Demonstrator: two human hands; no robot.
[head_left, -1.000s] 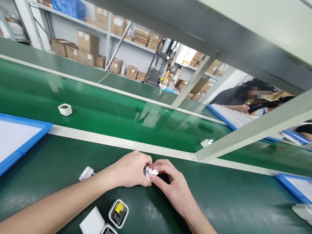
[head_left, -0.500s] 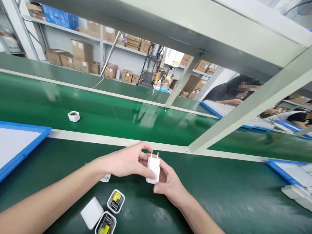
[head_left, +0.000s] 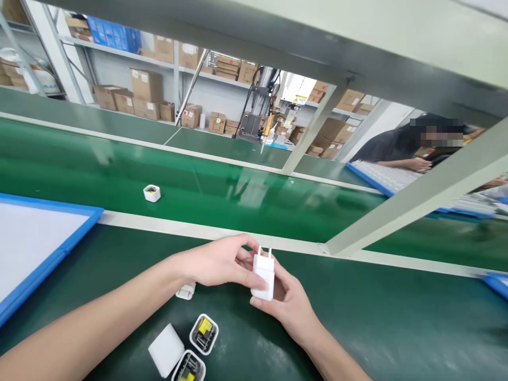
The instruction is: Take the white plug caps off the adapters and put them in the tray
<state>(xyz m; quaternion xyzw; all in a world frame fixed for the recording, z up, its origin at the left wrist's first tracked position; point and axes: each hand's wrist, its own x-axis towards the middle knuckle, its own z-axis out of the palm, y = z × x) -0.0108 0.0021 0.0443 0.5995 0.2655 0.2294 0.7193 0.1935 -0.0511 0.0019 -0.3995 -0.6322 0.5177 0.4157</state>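
Note:
A white two-pin charger plug (head_left: pixel 263 276) is held upright, pins up, between both hands above the green bench. My left hand (head_left: pixel 226 262) pinches it from the left, thumb across its front. From the right, my right hand (head_left: pixel 291 299) closes around its side and lower edge, with some fingers hidden behind it. Below on the bench lie an open white charger housing (head_left: pixel 203 334) with yellow and dark parts inside, a second open housing (head_left: pixel 189 368) cut off by the frame, and a plain white housing (head_left: pixel 166 350) on its side. Another white piece (head_left: pixel 186 290) is partly hidden under my left wrist.
A small open white housing (head_left: pixel 152 193) sits on the green belt (head_left: pixel 222 198) beyond the bench's pale rail. A blue-edged tray (head_left: pixel 43 248) stands at left. A pale slanted post (head_left: pixel 397 211) rises at right. Across the belt a person (head_left: pixel 397 145) sits by another tray.
The view has shifted, so most things appear farther right. On the belt, the small housing has moved rightward relative to the rail. Both hands keep hold of the charger plug.

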